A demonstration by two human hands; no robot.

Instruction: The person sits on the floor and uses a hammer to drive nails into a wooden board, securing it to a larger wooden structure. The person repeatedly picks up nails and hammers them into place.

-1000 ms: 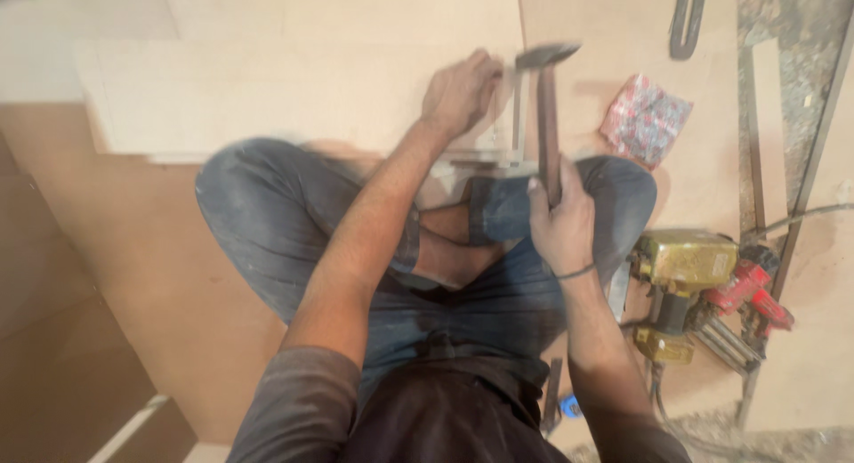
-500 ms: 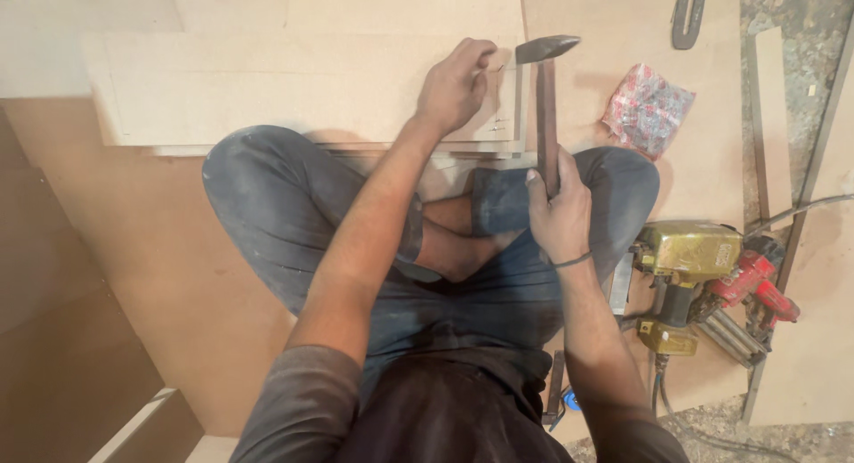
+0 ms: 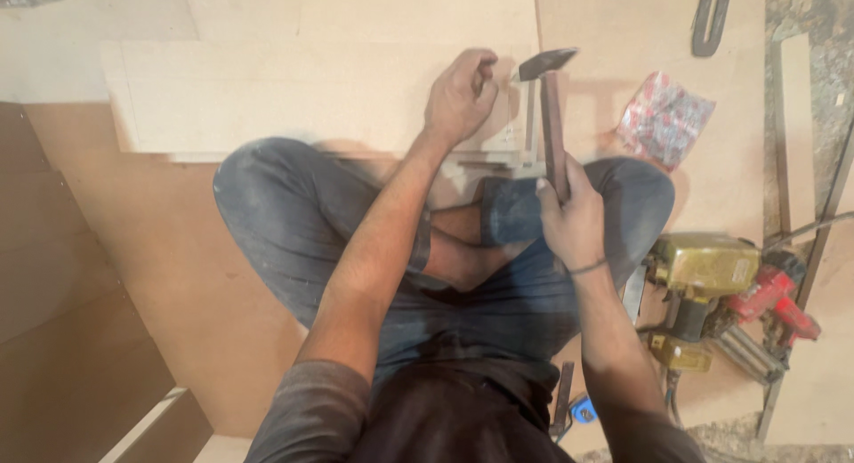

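The right hand (image 3: 569, 218) clenches a hammer (image 3: 551, 116), handle pointing away, head just right of the left hand (image 3: 461, 94), whose fingers pinch at the pale board (image 3: 285, 94).

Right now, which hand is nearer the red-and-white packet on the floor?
Right. The right hand grips the hammer handle, down-left of the packet; the left hand rests on the board, beyond the hammer.

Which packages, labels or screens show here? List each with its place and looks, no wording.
Packet: on the board floor right of the hammer, beyond the right knee; crinkled, squarish plastic bag, red and white.
No labels, signs or screens that can be made out.
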